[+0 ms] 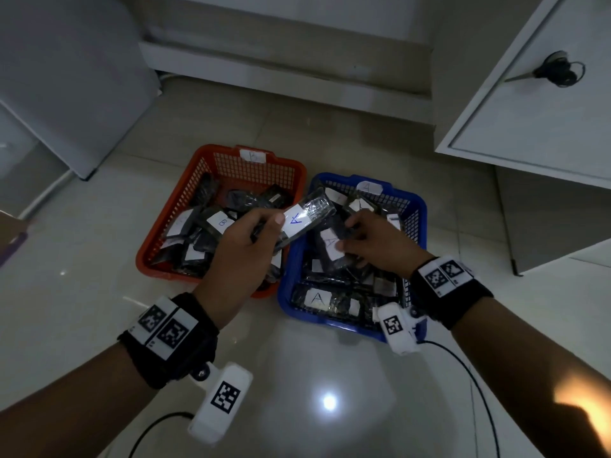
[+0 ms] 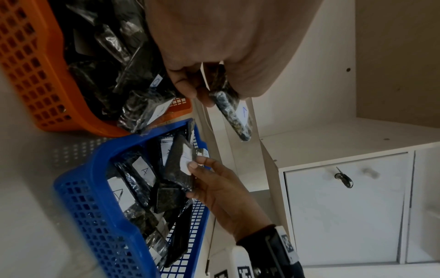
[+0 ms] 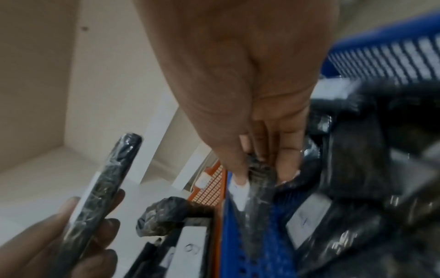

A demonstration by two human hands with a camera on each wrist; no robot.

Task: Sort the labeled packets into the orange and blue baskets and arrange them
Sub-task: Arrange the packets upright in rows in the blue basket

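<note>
An orange basket (image 1: pixel 172 226) tagged B and a blue basket (image 1: pixel 418 209) tagged A stand side by side on the floor, both holding several black wrapped packets with white labels. My left hand (image 1: pixel 244 246) grips a packet labelled A (image 1: pixel 307 216) in the air over the gap between the baskets. My right hand (image 1: pixel 373 239) is inside the blue basket and pinches another A packet (image 1: pixel 330 246) between thumb and fingers. In the left wrist view the held packet (image 2: pixel 235 112) hangs below my fingers; the right hand (image 2: pixel 214 180) holds its packet (image 2: pixel 181 169) upright.
A white cabinet (image 1: pixel 529 110) with a key in its door stands at the right, close to the blue basket. A white appliance (image 1: pixel 66 77) stands at the left. Pale floor tiles (image 1: pixel 314 375) lie in front of the baskets. Cables trail from both wrist cameras.
</note>
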